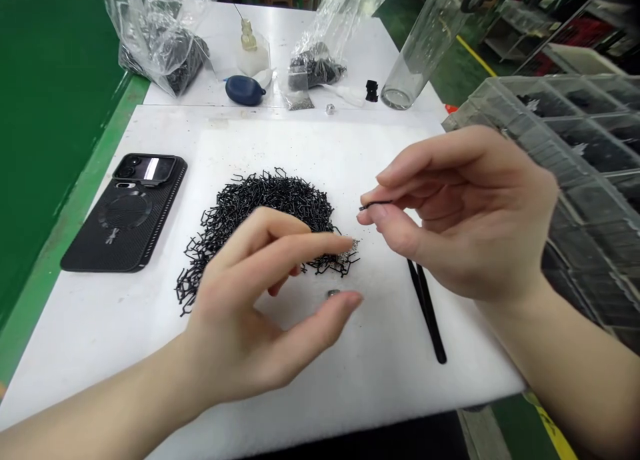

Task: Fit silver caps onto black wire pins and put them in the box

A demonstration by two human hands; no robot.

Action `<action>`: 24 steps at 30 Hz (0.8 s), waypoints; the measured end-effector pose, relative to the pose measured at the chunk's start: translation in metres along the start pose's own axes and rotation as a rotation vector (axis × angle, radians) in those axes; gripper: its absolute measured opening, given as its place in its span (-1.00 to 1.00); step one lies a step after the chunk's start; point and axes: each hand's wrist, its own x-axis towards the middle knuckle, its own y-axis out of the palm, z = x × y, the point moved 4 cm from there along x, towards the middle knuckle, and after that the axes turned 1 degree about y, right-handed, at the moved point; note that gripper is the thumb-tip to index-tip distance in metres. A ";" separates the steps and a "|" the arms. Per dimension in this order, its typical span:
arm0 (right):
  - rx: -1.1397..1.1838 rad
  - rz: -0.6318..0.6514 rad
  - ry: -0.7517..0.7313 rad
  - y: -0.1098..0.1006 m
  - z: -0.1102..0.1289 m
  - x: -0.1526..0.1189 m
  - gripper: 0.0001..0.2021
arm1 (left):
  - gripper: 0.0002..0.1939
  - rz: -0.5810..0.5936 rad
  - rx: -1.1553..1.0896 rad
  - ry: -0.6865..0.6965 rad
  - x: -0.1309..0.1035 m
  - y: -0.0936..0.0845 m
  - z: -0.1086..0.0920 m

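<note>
My right hand [465, 213] pinches a small, thin bent black piece [376, 204] between thumb and fingertip, raised above the white table. My left hand [270, 300] hangs over the table with thumb and index finger apart and nothing between them. Behind the left hand lies a heap of small bent black pieces [275, 197], partly hidden by it. Some tiny silvery bits [356, 245] lie by the heap's right edge. Close to my left thumb is a small metal part [333, 293], partly covered. Black tweezers [428, 310] lie below my right hand.
A black phone [125, 213] lies at the left. Toward the back are plastic bags [165, 47] of black parts, a blue bulb [245, 91], a small bottle [249, 37] and a clear cylinder [400, 97]. Compartment trays [575, 153] stand at the right.
</note>
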 end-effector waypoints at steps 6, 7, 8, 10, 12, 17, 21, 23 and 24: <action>-0.038 0.015 0.041 0.000 0.001 -0.001 -0.65 | -0.44 -0.024 -0.131 -0.010 0.001 -0.004 -0.002; -0.044 0.008 0.046 0.001 0.001 -0.001 -0.66 | -0.42 -0.008 -0.149 -0.007 0.000 -0.003 -0.003; -0.047 0.001 0.047 0.001 0.001 -0.002 -0.66 | -0.41 0.004 -0.167 -0.007 0.000 -0.003 -0.003; -0.047 -0.002 0.039 0.002 0.001 -0.003 -0.67 | -0.37 0.026 -0.192 -0.004 -0.001 -0.001 -0.004; -0.032 0.010 0.034 0.004 0.001 -0.003 -0.68 | -0.36 0.038 -0.195 0.004 -0.001 -0.001 -0.004; -0.002 0.062 0.053 0.007 0.002 -0.002 -0.64 | -0.38 0.026 -0.186 -0.024 0.001 -0.004 -0.001; -0.030 0.020 0.024 0.004 0.004 -0.003 -0.67 | -0.35 0.028 -0.219 -0.050 0.002 -0.003 0.001; -0.050 0.018 0.051 0.003 0.003 -0.004 -0.68 | -0.35 0.016 -0.217 -0.051 0.002 -0.003 0.001; -0.059 0.011 0.060 0.003 0.002 -0.004 -0.69 | -0.35 0.013 -0.215 -0.047 0.002 -0.003 0.001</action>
